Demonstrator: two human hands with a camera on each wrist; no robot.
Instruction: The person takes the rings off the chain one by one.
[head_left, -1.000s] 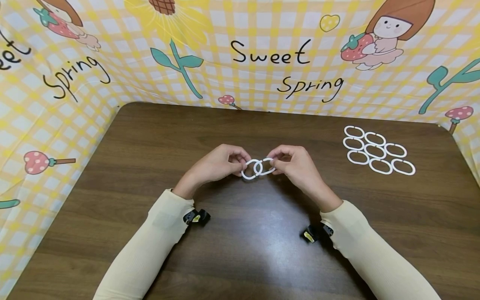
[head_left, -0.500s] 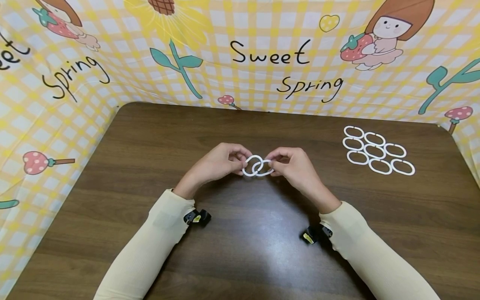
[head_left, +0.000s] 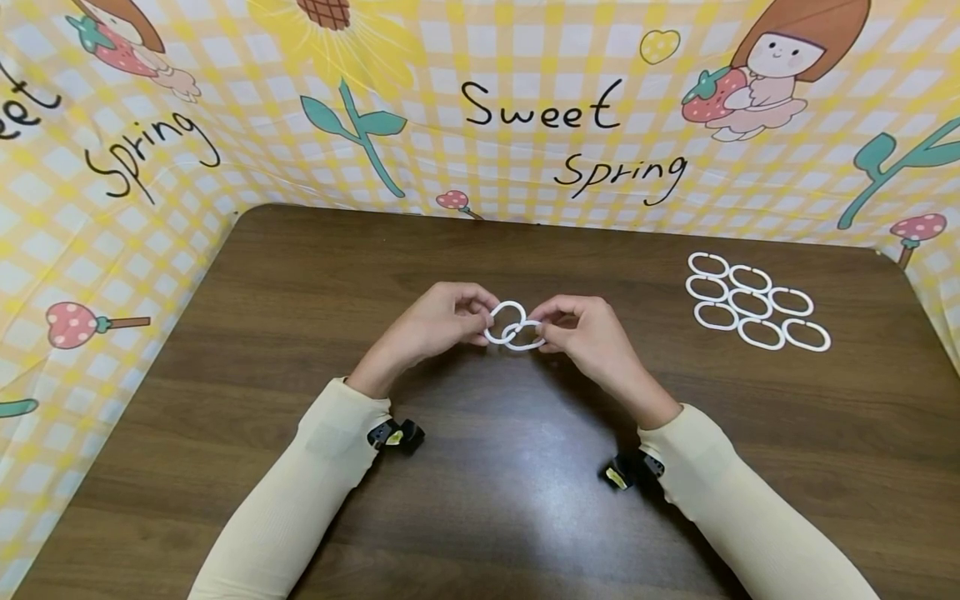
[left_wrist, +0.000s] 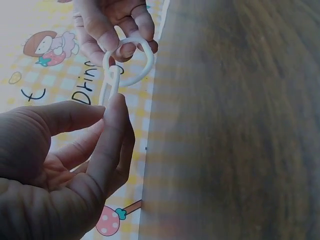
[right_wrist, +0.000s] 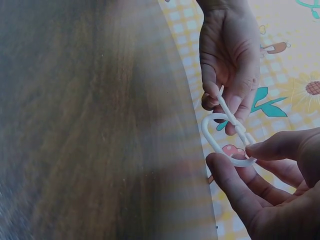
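My left hand (head_left: 435,323) pinches a white oval link (head_left: 512,304) between thumb and fingertips. Opposite it, my right hand (head_left: 595,332) pinches a second white link (head_left: 525,347) by its right end. Both links are held above the table, crossing each other between the hands. In the left wrist view, the right-hand link (left_wrist: 151,60) passes through the end of the left-hand link (left_wrist: 103,92), and they look joined. The right wrist view shows the left-hand link (right_wrist: 227,107) nearly edge-on. The fingertips hide the outer end of each link.
Several more white oval links (head_left: 784,337) lie flat, close together, at the back right of the brown wooden table (head_left: 225,375). A yellow checked cloth (head_left: 510,158) with printed pictures stands behind the table and along its left side.
The left-hand link has tilted and risen a little, away from me. The right-hand link has lowered slightly at its inner end, and their crossing has shifted left. Both hands keep their grip.
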